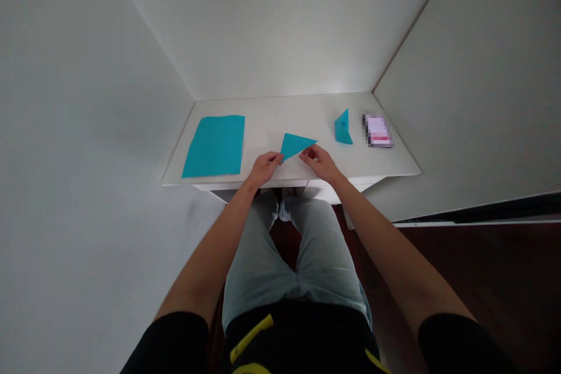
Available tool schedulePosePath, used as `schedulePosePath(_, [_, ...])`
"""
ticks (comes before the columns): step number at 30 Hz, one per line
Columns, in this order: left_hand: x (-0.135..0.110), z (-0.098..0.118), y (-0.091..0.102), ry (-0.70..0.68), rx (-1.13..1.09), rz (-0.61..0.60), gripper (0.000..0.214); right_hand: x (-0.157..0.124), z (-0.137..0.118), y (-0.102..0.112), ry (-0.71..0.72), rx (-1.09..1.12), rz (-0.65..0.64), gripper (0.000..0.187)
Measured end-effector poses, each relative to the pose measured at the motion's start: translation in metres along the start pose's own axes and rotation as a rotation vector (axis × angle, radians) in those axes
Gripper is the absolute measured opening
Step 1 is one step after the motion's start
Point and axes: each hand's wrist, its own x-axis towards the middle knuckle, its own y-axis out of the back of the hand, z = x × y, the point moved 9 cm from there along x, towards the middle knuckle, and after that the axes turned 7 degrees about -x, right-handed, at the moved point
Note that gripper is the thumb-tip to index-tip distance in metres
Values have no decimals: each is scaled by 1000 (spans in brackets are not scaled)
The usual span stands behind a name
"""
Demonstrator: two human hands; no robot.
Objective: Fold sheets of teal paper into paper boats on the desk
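Note:
A teal paper folded into a triangle [295, 144] lies near the front edge of the white table [272, 117]. My left hand [264, 167] pinches its near left corner with curled fingers. My right hand [319, 162] presses on its right corner, fingers bent and together. Both hands rest on the tabletop, one on each side of the triangle.
A flat teal sheet [215, 145] lies at the table's left. A small folded teal paper shape [343, 127] stands at the right, beside a small blurred card or phone [377, 130]. White walls close in on the left, back and right. My knees are under the table.

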Motion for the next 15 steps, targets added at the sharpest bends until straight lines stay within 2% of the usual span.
schedulePosePath(3, [-3, -3, -5, 16, -115, -27, 58, 6, -8, -19, 6, 115, -32, 35])
schedulePosePath(6, [-6, -3, -7, 13, -136, -50, 70, 4, -9, -21, 33, 191, -46, 33])
schedulePosePath(12, [-8, -1, -9, -23, -71, -95, 61, 6, 10, -14, -63, 168, 30, 28])
schedulePosePath(15, [-10, 1, -10, -40, 13, -110, 53, 8, 2, -14, -8, 105, 73, 21])
